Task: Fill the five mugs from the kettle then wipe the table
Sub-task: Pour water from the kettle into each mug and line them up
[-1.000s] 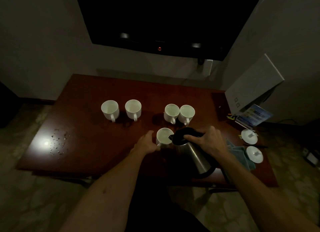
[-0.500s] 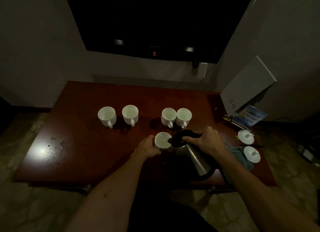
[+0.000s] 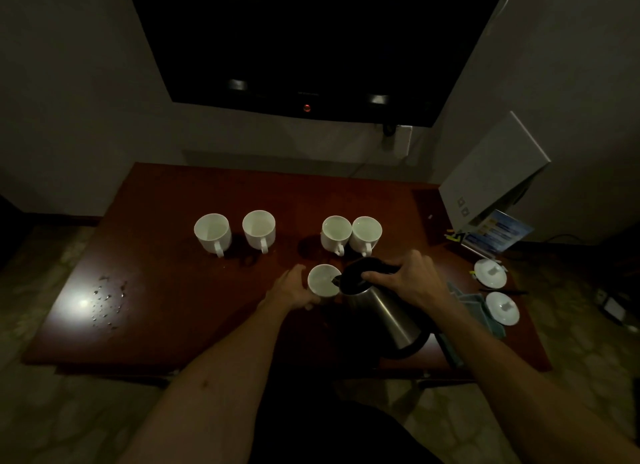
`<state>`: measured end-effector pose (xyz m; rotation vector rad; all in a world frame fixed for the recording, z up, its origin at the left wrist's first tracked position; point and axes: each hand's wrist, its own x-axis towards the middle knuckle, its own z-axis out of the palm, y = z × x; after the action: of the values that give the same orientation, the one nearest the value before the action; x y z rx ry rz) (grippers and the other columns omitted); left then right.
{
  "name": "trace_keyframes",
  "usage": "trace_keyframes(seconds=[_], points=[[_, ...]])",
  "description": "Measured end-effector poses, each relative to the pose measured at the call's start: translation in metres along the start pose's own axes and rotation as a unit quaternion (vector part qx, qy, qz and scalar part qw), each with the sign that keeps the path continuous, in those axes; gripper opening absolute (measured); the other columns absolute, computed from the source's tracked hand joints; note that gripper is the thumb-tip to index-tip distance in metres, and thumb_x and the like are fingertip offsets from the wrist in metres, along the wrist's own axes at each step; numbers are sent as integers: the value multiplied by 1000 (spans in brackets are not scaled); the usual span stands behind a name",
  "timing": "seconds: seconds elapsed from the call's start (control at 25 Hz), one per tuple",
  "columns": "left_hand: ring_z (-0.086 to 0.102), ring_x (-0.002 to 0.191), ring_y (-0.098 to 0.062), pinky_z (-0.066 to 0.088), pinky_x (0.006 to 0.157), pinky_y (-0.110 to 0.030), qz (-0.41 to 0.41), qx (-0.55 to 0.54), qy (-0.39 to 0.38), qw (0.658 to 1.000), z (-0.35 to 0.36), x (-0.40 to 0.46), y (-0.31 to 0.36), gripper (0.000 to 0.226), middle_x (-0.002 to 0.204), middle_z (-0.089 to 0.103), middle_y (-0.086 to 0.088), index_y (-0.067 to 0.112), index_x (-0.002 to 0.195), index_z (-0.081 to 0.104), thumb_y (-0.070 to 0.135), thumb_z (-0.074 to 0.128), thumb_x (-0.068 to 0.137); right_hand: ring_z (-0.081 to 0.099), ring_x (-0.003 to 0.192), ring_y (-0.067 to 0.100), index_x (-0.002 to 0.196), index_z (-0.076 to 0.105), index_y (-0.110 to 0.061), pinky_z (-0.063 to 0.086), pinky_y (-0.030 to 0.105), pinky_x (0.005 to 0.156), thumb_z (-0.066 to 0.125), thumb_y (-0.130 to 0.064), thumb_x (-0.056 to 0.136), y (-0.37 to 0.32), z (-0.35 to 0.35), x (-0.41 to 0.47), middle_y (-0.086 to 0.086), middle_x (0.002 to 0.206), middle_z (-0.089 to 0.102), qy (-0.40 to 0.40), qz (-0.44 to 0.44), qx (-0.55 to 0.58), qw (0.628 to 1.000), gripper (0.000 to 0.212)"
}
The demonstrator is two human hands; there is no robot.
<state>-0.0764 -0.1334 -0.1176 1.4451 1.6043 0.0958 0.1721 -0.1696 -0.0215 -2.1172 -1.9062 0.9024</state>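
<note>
Right hand [image 3: 414, 283] grips the kettle [image 3: 379, 308] by its black top handle, fingers curled round it, body tipped so the spout sits over the rim of the near mug [image 3: 323, 280]. Left hand [image 3: 292, 289] steadies that mug, fingers wrapped on its side. Looks like pouring into mug five — stream not visible in the dim light.

The other four mugs stand in a row at 12 o'clock from the near mug: far-left mug [image 3: 212, 233], next mug [image 3: 259, 229], then a touching pair, mug three [image 3: 336, 233] and mug four [image 3: 365, 233].

Risks: overfill or spout drift would splash the left hand; kettle base hangs near the desk [image 3: 166, 308] front edge at 5 o'clock. Water drops [image 3: 107, 301] already at 9 o'clock, for wiping.

Room: open desk at 9–10 o'clock; 3 o'clock is crowded — cloth [image 3: 465, 302], two saucers [image 3: 490, 273].
</note>
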Motion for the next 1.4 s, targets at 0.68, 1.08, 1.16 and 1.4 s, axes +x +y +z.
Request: trace_keyframes(seconds=[0.68,1.08,1.16,1.4], points=[[44,133,-31,44,104,-53,22,13,2,1000,-3,-3,4,98,146,44,-8,21,144,36,36,87,62,73,69,11,114,75,-23,63,33,67,72,-60,83,-3,-3,-5,-4,82,75,7,-3,-8,1000,48],[39,139,-34,42,107,-54,18,23,17,999,-8,-1,8,101,153,38,-11,19,151,30,30,87,68,70,66,12,100,77,-27,57,31,61,73,-64,81,-9,-6,-7,-4,75,73,21,14,-22,999,42],[39,139,-34,42,107,-54,19,25,18,999,-8,-1,8,101,153,38,-11,19,151,29,29,87,68,71,67,13,104,77,-26,62,34,66,73,-64,80,-7,-6,-7,-4,77,74,19,19,-19,999,45],[40,138,-33,41,107,-54,15,27,12,999,-5,1,2,99,152,39,-10,20,149,31,31,86,67,71,69,12,105,77,-28,63,38,71,73,-64,81,-5,-8,-10,-5,78,74,22,18,-19,999,44]])
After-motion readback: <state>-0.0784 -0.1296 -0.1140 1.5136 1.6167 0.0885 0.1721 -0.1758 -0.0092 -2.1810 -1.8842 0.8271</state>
